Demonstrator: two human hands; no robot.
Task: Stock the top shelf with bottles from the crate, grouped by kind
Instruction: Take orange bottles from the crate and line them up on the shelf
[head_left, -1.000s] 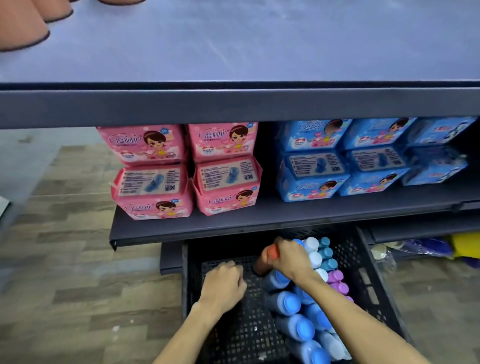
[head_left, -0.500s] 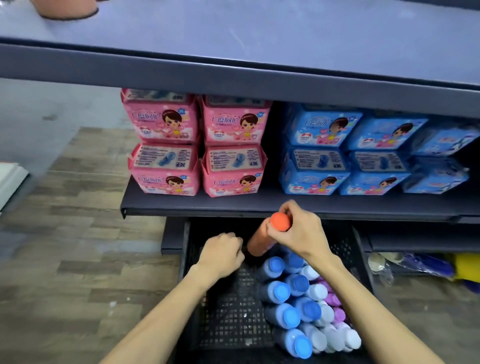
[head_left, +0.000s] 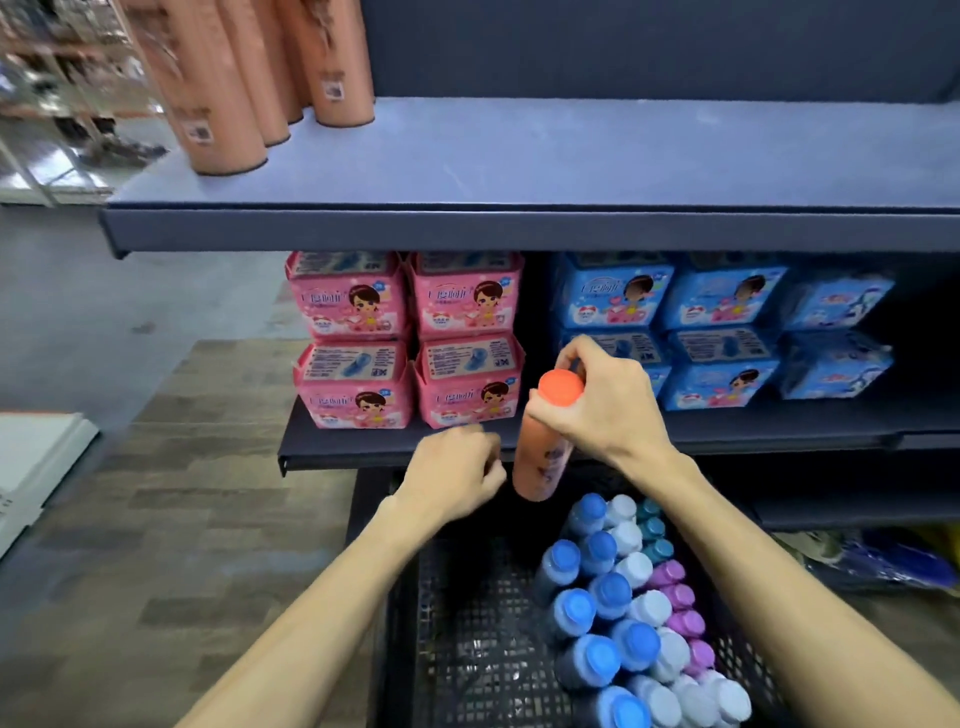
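Standing stock: a cluster of orange bottles (head_left: 234, 104) upright at the left end of the top shelf (head_left: 519, 171), packed close together. Bare shelf runs off to 3 o'clock of them.
Left hand: the left hand (head_left: 452, 478) hovers over the crate's far-left corner with fingers loosely curled and nothing in them that I can see. It sits just beside the carried bottle's base, at its 9 o'clock.
Bottle in play: an orange bottle (head_left: 543, 447) is up in the air, clear of the crate, in front of the middle shelf's edge. Its long axis is near upright, cap on top, base hanging down.
Right hand: the right hand (head_left: 605, 410) has it, fingers and thumb wrapped round the cap end from the 3 o'clock side.
The line that matters: its own kind stands between 10 and 11 o'clock from the bottle, well apart and higher, so the lift goes up and across to the left. The left hand is on the nearer side, but the right one has the grip.
Crate: the black crate (head_left: 467, 623) holds blue-capped bottles (head_left: 597, 597) with white, teal and purple caps to their 3 o'clock, all bunched on its right side.
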